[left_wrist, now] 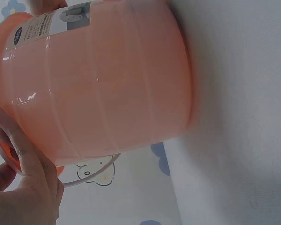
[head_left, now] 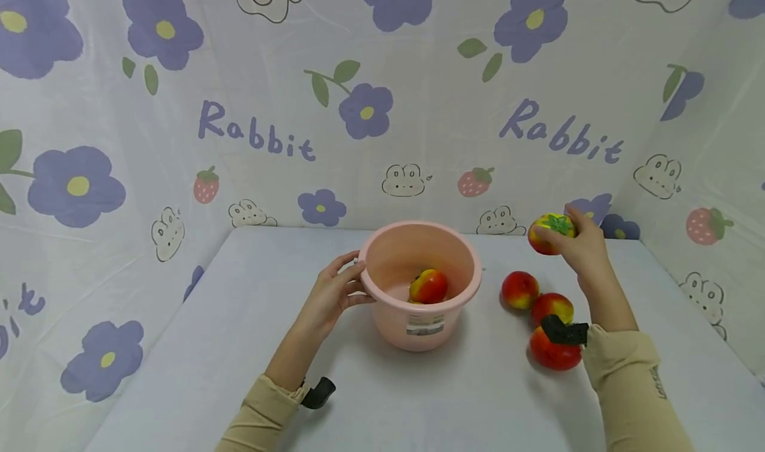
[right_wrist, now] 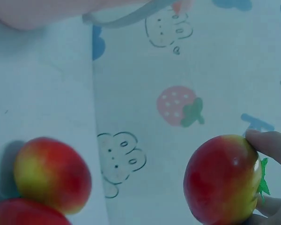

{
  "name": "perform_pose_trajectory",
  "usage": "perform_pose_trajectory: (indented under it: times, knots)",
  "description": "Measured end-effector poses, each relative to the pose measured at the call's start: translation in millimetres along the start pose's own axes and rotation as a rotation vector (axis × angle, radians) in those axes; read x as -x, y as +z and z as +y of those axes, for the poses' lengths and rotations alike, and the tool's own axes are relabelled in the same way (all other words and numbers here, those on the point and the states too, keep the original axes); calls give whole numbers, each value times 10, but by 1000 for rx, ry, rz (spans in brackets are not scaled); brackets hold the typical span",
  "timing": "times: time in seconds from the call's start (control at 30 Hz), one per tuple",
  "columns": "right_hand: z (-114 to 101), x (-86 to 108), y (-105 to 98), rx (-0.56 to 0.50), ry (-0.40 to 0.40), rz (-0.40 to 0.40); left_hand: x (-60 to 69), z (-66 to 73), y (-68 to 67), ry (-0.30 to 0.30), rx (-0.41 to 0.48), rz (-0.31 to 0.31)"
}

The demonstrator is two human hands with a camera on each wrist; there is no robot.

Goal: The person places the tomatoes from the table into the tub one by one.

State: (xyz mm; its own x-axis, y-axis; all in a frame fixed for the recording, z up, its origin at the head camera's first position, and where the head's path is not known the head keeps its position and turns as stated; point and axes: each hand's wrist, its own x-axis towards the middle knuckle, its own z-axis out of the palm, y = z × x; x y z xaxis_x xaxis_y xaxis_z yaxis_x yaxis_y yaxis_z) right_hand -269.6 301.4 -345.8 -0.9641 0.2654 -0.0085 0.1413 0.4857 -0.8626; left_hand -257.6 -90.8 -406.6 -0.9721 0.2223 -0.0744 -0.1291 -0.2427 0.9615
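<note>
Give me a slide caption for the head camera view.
Left hand grips a pink bucket with one fruit inside; right hand holds a second fruit aloft.

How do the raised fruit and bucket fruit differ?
The raised fruit is held in the right grip; the bucket fruit lies inside the pink bucket. In the head view, the raised fruit shows green leaves; the bucket fruit shows mostly red. Both have yellow patches.

A white cloth backdrop [head_left: 430,133] is rising behind a pale table [head_left: 406,399] and along both its sides. Purple flowers [head_left: 164,30] with yellow centres are spreading across the cloth, some bearing green leaves [head_left: 321,90]. The word "Rabbit" [head_left: 257,133] is slanting downward twice in purple lettering. Below, pink strawberries [head_left: 206,186] and outlined rabbit faces [head_left: 403,180] are dotting the fabric.
</note>
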Motion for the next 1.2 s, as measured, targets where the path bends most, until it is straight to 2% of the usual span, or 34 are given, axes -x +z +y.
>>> perform_pose_trajectory:
  times: [0.37,0.6,1.2]
  knots:
    - [-384,111,126,-25,-98,-9,-7,0,-7,2,-12,-8]
    - [-601,172,208,-34,-116,-15,-11,-12,-11,3,-15,-7]
    - [-984,263,463,-66,-220,-69,-11,-19,-3,1,-21,7]
